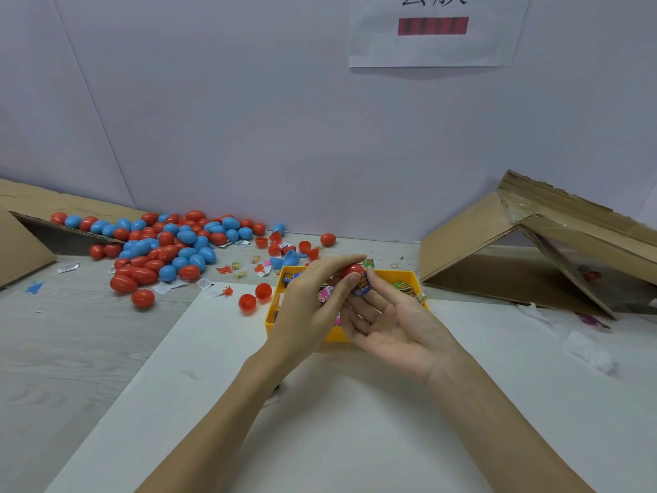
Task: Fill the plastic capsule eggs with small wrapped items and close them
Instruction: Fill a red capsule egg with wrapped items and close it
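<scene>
Left grip (313, 297) pinched red egg (353, 270); right grip (387, 314) pinched wrapped item (362, 287) above yellow tray (414, 279).

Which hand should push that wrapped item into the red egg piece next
Probably the right hand. Its fingertips already pinch the small blue wrapped item, just below the red egg piece. The left hand is busy gripping that piece over the yellow tray, so it should steady it.
</scene>
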The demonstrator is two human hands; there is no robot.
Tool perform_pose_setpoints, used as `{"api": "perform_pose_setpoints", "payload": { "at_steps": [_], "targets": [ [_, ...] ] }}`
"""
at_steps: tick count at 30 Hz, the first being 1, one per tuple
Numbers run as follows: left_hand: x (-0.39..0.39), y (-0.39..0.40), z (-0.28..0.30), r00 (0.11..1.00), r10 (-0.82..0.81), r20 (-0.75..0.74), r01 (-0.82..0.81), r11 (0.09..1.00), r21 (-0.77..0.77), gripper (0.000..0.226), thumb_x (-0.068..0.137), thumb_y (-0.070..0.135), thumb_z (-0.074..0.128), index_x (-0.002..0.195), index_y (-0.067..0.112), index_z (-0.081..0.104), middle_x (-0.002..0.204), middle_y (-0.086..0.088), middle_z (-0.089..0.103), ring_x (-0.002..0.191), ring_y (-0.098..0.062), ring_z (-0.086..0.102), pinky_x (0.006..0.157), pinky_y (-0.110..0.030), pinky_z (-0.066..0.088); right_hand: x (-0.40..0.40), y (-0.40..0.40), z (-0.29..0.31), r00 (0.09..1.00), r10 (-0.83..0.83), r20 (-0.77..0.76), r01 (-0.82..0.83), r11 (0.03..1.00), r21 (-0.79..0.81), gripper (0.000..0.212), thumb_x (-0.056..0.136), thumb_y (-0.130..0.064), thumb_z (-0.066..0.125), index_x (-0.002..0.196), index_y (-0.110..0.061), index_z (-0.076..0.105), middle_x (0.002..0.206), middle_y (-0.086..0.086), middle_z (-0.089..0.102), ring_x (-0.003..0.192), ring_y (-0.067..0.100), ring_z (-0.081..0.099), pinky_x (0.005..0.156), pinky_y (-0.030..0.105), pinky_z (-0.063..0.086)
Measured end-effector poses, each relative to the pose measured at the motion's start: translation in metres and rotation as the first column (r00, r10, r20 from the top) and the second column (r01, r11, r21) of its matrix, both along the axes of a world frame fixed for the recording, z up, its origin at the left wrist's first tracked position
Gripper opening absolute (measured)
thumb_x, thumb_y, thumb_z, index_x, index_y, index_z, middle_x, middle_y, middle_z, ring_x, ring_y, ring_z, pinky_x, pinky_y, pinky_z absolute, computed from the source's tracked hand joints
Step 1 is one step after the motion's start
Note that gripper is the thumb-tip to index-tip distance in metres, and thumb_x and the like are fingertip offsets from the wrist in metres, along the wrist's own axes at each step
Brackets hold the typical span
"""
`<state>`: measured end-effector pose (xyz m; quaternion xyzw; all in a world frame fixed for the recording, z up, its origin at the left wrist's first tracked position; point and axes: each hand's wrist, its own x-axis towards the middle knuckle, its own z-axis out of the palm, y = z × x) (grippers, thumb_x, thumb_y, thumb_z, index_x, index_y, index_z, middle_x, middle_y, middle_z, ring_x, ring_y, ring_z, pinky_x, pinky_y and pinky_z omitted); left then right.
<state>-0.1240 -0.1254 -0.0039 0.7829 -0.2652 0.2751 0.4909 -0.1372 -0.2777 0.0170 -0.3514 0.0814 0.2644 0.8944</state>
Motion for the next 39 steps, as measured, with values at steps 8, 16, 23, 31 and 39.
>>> {"api": "perform_pose_setpoints", "payload": {
  "at_steps": [8,16,23,31,39],
  "targets": [
    [0.004,0.0,-0.004,1.0,-0.014,0.014,0.015,0.999,-0.029,0.027,0.103,0.01,0.056,0.127,0.01,0.068,0.12,0.004,0.071,0.119,-0.019,0.063,0.098,-0.036,0.052,-0.003,0.0,0.002,1.0,0.009,-0.003,-0.009,1.0,-0.004,0.036,0.084,-0.027,0.078,0.111,-0.004,0.074,0.111,0.014,0.076,0.095,0.027,0.077,0.085,0.037,0.058],
    [0.003,-0.005,-0.008,1.0,0.001,-0.02,-0.003,0.996,-0.089,0.027,0.101,0.006,0.056,0.124,0.005,0.07,0.115,-0.004,0.073,0.114,-0.02,0.065,0.096,-0.041,0.054,-0.003,0.0,0.003,1.0,0.002,-0.022,-0.002,1.0,0.003,0.036,0.086,-0.03,0.077,0.111,-0.004,0.075,0.108,0.013,0.076,0.107,0.024,0.07,0.089,0.034,0.055],
    [-0.003,-0.005,-0.002,0.991,-0.074,-0.114,0.062,0.992,-0.107,0.028,0.1,0.016,0.063,0.127,0.016,0.069,0.115,0.012,0.07,0.112,-0.017,0.065,0.093,-0.023,0.052,-0.001,-0.003,0.002,1.0,-0.005,0.03,0.007,0.999,-0.051,0.039,0.089,-0.034,0.075,0.117,-0.006,0.074,0.117,0.011,0.076,0.109,0.021,0.071,0.094,0.031,0.055],
    [0.001,0.006,0.002,0.991,-0.044,-0.125,0.034,0.996,-0.085,0.036,0.089,0.015,0.077,0.124,0.018,0.072,0.114,0.01,0.075,0.108,-0.012,0.068,0.094,-0.025,0.054,0.0,-0.003,0.0,0.99,-0.067,0.12,0.081,0.99,-0.112,0.022,0.098,-0.024,0.066,0.11,-0.006,0.072,0.107,0.015,0.077,0.094,0.022,0.078,0.084,0.033,0.059],
    [0.003,0.011,0.006,0.976,-0.112,-0.186,0.096,0.991,-0.091,0.043,0.088,0.017,0.078,0.13,0.02,0.069,0.12,0.01,0.073,0.115,-0.008,0.066,0.099,-0.025,0.053,0.002,-0.006,0.0,0.985,-0.063,0.16,0.082,0.989,-0.119,0.022,0.094,-0.025,0.071,0.109,-0.009,0.075,0.105,0.013,0.078,0.094,0.021,0.078,0.079,0.03,0.061]
  ]
}}
